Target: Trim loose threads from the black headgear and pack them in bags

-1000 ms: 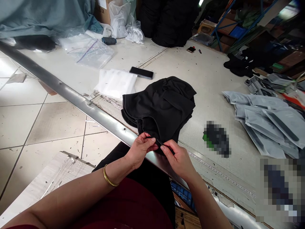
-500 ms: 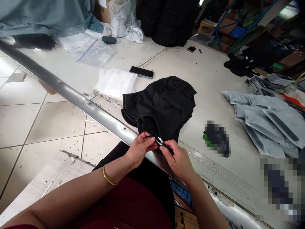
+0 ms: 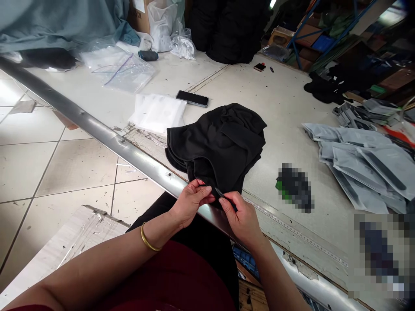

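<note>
A folded black cloth garment (image 3: 220,147) lies on the white worktable (image 3: 279,103), its lower edge hanging near the table's metal rim (image 3: 136,155). My left hand (image 3: 191,204) pinches the garment's edge between thumb and fingers. My right hand (image 3: 241,219) holds a small black-handled pair of thread snips (image 3: 225,198) against that same edge. Most of the snips is hidden by my fingers and the black cloth. A gold bangle (image 3: 149,239) circles my left wrist.
A smartphone (image 3: 192,98) and a white plastic-wrapped stack (image 3: 157,113) lie beyond the garment. Grey packaging bags (image 3: 363,166) are heaped at right. Clear plastic (image 3: 119,71), black bundles and metal shelving stand farther back. A tiled floor lies left of the rim.
The snips' metal blade, visible half a second ago, is now mostly hidden at the cloth. My right hand has shifted slightly down and right. The garment has not visibly moved.
</note>
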`<state>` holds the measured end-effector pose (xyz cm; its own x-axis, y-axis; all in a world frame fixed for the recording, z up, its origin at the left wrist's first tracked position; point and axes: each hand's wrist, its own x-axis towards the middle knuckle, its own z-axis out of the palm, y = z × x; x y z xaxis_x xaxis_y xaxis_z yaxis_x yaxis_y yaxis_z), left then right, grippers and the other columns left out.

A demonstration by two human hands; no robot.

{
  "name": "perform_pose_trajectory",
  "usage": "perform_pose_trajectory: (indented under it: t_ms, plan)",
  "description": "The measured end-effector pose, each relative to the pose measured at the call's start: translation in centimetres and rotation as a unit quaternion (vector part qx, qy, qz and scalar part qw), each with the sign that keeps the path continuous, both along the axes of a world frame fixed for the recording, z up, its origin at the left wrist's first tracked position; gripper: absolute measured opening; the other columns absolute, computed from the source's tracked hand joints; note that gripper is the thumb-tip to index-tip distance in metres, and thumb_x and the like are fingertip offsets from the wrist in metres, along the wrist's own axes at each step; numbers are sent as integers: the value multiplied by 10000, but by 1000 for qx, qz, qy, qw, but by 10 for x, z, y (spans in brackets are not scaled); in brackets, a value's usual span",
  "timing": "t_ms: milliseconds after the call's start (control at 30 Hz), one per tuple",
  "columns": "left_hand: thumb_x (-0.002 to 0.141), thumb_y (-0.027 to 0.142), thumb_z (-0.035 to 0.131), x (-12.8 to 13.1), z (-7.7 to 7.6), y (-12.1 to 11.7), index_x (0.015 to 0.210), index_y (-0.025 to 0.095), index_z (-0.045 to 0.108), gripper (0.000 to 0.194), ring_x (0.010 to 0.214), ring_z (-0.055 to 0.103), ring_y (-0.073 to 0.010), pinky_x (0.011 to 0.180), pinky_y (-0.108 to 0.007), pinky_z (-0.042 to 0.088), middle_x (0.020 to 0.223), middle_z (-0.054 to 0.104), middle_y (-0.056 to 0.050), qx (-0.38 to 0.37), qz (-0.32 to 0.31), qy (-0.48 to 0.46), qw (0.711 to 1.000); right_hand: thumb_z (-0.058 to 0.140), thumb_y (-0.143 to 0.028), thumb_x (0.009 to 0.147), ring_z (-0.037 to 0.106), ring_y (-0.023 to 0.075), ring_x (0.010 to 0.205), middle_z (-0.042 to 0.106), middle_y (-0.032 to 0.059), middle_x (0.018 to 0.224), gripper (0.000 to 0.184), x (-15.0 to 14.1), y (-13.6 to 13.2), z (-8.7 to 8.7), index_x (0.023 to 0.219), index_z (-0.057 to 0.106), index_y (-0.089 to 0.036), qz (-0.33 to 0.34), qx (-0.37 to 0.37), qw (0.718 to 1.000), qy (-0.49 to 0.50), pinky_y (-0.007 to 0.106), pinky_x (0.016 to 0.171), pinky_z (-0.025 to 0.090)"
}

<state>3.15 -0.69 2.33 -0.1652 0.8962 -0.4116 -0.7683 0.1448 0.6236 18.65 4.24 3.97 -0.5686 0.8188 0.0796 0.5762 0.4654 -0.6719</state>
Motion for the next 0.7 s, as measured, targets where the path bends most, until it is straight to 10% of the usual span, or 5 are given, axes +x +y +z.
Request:
perform_pose_trajectory:
  t_ms: [167, 467, 700]
  plan:
    - [621, 275, 806, 0, 3, 0, 781, 171, 481, 377, 603, 602, -101, 698, -243, 517, 601, 582, 39, -14, -5, 8, 1000, 402, -424, 911, 526, 110, 558, 591, -2, 734, 258, 1, 1, 0, 993, 514, -207, -163, -80, 963, 199, 256, 578, 459]
    - [636, 293, 796, 11, 6, -4, 734, 145, 535, 315, 688, 619, -120, 739, -266, 505, 692, 592, 12, -3, -26, 11, 1000, 643, -361, 767, 616, 182, 851, 642, 50, 901, 306, -9, 3, -11, 1012, 554, -203, -160, -88, 967, 177, 364, 805, 504]
    - [691, 424, 733, 13, 20, -11, 709, 142, 572, 325, 673, 609, -142, 687, -271, 475, 725, 663, -62, -17, -134, 71, 988, 681, -334, 728, 349, 31, 374, 603, -20, 734, 283, 14, 24, 19, 938, 549, -198, -357, -36, 858, 368, 203, 371, 310]
